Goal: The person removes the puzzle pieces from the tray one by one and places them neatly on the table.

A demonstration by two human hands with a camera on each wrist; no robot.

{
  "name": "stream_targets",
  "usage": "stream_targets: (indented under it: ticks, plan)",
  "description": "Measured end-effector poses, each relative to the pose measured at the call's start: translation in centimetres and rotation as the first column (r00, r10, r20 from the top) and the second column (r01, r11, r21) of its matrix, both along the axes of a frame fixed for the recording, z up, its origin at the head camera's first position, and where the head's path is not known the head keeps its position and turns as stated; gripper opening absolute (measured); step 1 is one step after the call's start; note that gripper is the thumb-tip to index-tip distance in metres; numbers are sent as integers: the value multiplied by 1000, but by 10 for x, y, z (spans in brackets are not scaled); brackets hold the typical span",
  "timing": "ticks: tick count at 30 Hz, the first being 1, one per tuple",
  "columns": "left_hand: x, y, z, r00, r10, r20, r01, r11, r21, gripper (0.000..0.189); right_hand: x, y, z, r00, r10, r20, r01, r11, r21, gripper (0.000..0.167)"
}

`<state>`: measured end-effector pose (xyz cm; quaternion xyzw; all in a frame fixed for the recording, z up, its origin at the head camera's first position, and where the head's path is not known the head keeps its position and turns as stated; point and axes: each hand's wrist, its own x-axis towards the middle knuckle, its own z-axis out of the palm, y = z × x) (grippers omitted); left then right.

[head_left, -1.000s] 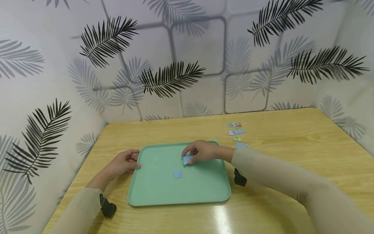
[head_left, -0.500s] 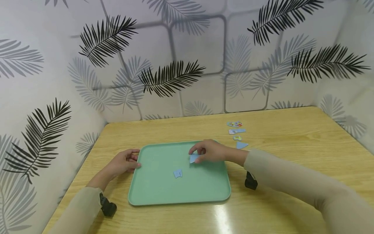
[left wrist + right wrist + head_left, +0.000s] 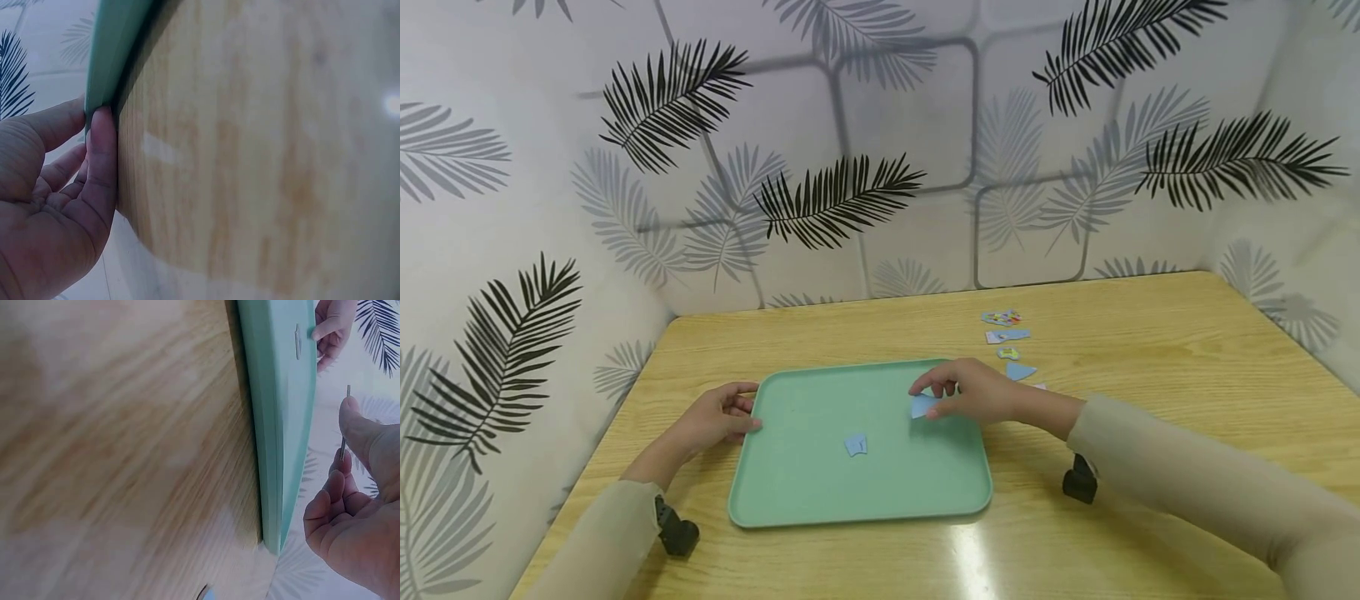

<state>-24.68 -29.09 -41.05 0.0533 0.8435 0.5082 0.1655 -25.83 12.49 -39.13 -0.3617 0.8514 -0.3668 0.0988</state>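
Note:
A light blue flat puzzle piece (image 3: 922, 406) is pinched between the thumb and fingers of my right hand (image 3: 977, 390), over the right part of the green tray (image 3: 797, 487). In the right wrist view the piece (image 3: 343, 440) shows edge-on, apart from the tray. My left hand (image 3: 718, 414) grips the tray's left rim; the left wrist view has the rim (image 3: 115, 53) between thumb and fingers. Another small blue piece (image 3: 856, 444) lies on the tray near its middle.
Behind the tray's right side, several puzzle pieces form a row on the wooden table (image 3: 1150, 375): a multicoloured one (image 3: 1002, 317), a long blue one (image 3: 1007, 336), a yellow-green one (image 3: 1008, 353) and a blue triangular one (image 3: 1020, 371). A patterned wall (image 3: 910, 242) stands behind.
My right hand has moved right across the tray with the blue puzzle piece, uncovering the triangular piece in the row. The left hand and tray have stayed in place.

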Motion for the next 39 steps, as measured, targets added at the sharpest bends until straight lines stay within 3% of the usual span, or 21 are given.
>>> stream_targets:
  ticks: [21, 39]
  plan:
    - [-1, 0, -2, 1000, -3, -1, 3, 1000, -12, 68, 29, 65, -4, 992, -114, -60, 111, 993, -48, 29]
    - [-1, 0, -2, 1000, -4, 3, 4, 1000, -27, 69, 54, 114, -10, 980, -198, 17, 199, 979, -55, 32]
